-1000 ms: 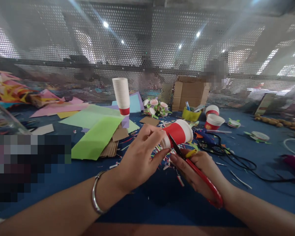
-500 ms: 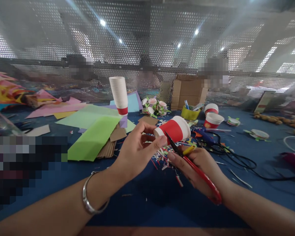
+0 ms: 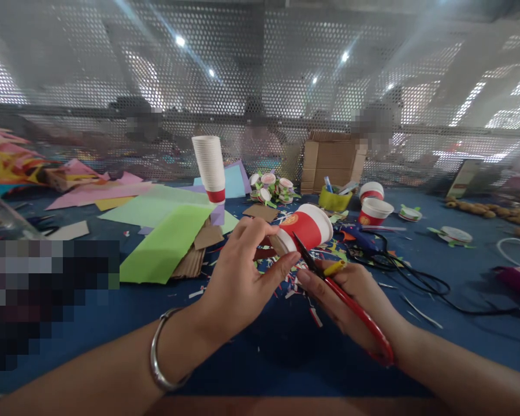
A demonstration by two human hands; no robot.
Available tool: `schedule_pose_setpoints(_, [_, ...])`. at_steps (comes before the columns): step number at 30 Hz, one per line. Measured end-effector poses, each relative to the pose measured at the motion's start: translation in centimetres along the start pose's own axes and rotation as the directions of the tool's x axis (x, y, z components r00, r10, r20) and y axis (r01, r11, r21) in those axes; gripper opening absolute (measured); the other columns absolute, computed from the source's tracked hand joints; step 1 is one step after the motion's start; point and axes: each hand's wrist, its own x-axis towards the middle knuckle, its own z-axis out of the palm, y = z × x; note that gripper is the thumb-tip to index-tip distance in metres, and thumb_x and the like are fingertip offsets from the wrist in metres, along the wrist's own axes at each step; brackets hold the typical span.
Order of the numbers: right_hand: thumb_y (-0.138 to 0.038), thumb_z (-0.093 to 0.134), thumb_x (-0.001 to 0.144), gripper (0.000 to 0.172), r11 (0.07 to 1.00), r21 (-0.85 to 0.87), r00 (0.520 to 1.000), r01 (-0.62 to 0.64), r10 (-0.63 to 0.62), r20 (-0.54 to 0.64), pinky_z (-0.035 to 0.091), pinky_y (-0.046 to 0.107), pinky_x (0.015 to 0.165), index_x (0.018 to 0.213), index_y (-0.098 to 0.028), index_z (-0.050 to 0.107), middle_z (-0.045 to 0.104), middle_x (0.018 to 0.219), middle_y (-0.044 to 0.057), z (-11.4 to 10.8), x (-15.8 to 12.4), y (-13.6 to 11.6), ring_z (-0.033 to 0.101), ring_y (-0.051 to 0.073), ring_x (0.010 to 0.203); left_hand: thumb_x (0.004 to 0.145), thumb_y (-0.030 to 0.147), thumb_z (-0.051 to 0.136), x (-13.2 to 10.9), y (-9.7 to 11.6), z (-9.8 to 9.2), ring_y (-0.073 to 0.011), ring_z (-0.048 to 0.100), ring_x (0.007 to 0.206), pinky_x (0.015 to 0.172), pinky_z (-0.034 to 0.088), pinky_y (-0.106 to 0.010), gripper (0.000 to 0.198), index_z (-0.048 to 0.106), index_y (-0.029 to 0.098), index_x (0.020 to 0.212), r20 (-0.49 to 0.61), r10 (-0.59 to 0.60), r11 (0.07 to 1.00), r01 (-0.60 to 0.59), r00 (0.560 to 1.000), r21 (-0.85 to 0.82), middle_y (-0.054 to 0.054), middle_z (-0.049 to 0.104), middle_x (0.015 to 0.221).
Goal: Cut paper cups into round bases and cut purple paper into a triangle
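Note:
My left hand (image 3: 242, 271) grips the base end of a red and white paper cup (image 3: 305, 226), held on its side with the rim pointing right and away. My right hand (image 3: 351, 294) is closed round red-handled scissors (image 3: 355, 312); their dark blades (image 3: 304, 252) point up and left and touch the cup's red wall near its base. A silver bangle (image 3: 162, 361) sits on my left wrist. Small paper scraps (image 3: 294, 283) lie on the blue table (image 3: 260, 352) under both hands.
A tall stack of paper cups (image 3: 210, 167) stands behind green paper sheets (image 3: 164, 240) and cardboard. Two more red cups (image 3: 372, 209), a yellow tub (image 3: 333, 199), a cardboard box (image 3: 331, 159), round paper pieces (image 3: 271, 188) and black cables (image 3: 398, 271) lie beyond. A perforated screen closes the far side.
My left hand has turned the cup, so a gold emblem now faces up, and its fingers have shifted round the base. The scissors stay against the cup's wall.

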Motion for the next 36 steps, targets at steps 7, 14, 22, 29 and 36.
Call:
schedule_pose_setpoints(7, [-0.067, 0.058, 0.091, 0.063, 0.999, 0.008, 0.999, 0.047, -0.047, 0.025, 0.028, 0.024, 0.037, 0.048, -0.023, 0.045, 0.040, 0.040, -0.003, 0.0, 0.1, -0.4, 0.037, 0.009, 0.037, 0.091, 0.027, 0.072, 0.6, 0.0, -0.4, -0.0194, 0.062, 0.102, 0.088, 0.060, -0.037, 0.026, 0.058, 0.022, 0.113, -0.029, 0.233, 0.963, -0.226, 0.972, 0.144, -0.006, 0.058, 0.108])
schedule_pose_setpoints(14, [-0.064, 0.059, 0.093, 0.058, 0.999, -0.003, 0.998, 0.048, -0.048, 0.029, 0.025, 0.023, 0.036, 0.055, -0.022, 0.048, 0.043, 0.041, -0.004, 0.1, 0.2, 0.4, 0.038, 0.008, 0.036, 0.090, 0.020, 0.073, 1.2, 0.0, -0.8, -0.0198, 0.062, 0.099, 0.088, 0.058, -0.036, 0.025, 0.057, 0.021, 0.108, 0.037, 0.406, 0.851, -0.392, 0.913, 0.350, -0.007, 0.065, 0.103])
schedule_pose_setpoints(22, [-0.066, 0.062, 0.089, 0.055, 0.998, 0.036, 0.998, 0.056, -0.056, 0.001, 0.034, 0.023, 0.047, 0.061, -0.020, 0.049, 0.044, 0.058, -0.003, -0.1, 0.2, -0.4, 0.037, 0.010, 0.052, 0.087, 0.032, 0.077, 0.7, -0.1, 0.4, -0.0195, 0.070, 0.097, 0.085, 0.063, -0.036, 0.033, 0.058, 0.021, 0.111, 0.021, -0.048, 0.956, 0.052, 0.999, -0.289, -0.008, 0.066, 0.109])
schedule_pose_setpoints(29, [-0.061, 0.061, 0.090, 0.048, 0.997, -0.024, 0.997, 0.074, -0.074, -0.015, 0.038, 0.024, 0.053, 0.068, -0.018, 0.057, 0.048, 0.065, -0.001, -0.3, 0.7, -0.7, 0.039, 0.012, 0.059, 0.084, 0.049, 0.078, 1.3, -0.1, 0.4, -0.0152, 0.069, 0.082, 0.073, 0.060, -0.030, 0.041, 0.059, 0.018, 0.103, 0.167, -0.485, 0.713, 0.499, 0.858, -0.494, -0.004, 0.070, 0.096])
schedule_pose_setpoints(36, [-0.063, 0.059, 0.092, 0.046, 0.994, -0.063, 0.996, 0.090, -0.088, 0.029, 0.044, 0.024, 0.055, 0.082, -0.018, 0.067, 0.064, 0.073, 0.003, -0.4, 0.6, -0.8, 0.053, 0.015, 0.063, 0.079, 0.036, 0.085, 1.4, -0.2, 0.4, -0.0133, 0.067, 0.086, 0.079, 0.056, -0.030, 0.036, 0.058, 0.021, 0.098, 0.212, -0.476, 0.600, 0.492, 0.853, -0.631, 0.000, 0.067, 0.101])
